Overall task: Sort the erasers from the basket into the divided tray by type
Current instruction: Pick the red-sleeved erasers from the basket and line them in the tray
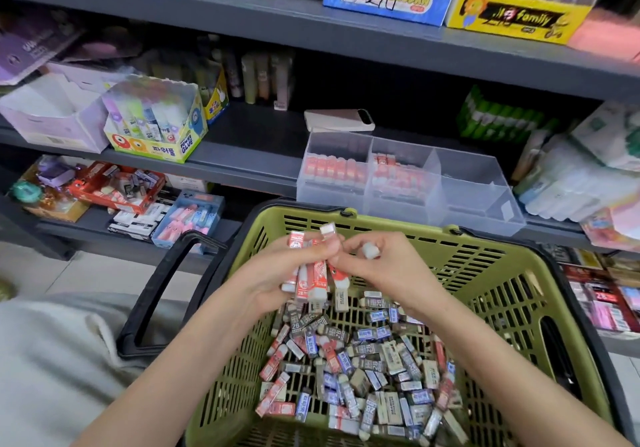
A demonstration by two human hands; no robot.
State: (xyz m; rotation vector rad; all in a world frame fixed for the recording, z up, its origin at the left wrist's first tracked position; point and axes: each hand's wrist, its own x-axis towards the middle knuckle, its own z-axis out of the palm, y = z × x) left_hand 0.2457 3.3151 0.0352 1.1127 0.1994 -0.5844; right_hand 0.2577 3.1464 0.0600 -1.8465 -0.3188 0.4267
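A green basket (491,266) in front of me holds a heap of mixed erasers (363,360) in red, blue and dark sleeves. Over its far half, my left hand (277,266) grips a bunch of red-sleeved erasers (311,277). My right hand (384,266) is close beside it, with a small white eraser (370,250) between its fingers and fingertips at the bunch. The clear divided tray (478,183) stands on the shelf beyond the basket. Red erasers (332,171) fill its left compartment, more red ones (398,178) lie in the middle, and the right compartments hold nothing.
A phone (339,120) lies on the shelf behind the tray. A glue stick box (156,124) and other stationery boxes stand at the left, tissue packs (581,176) at the right. The basket's black handle (152,294) hangs to the left.
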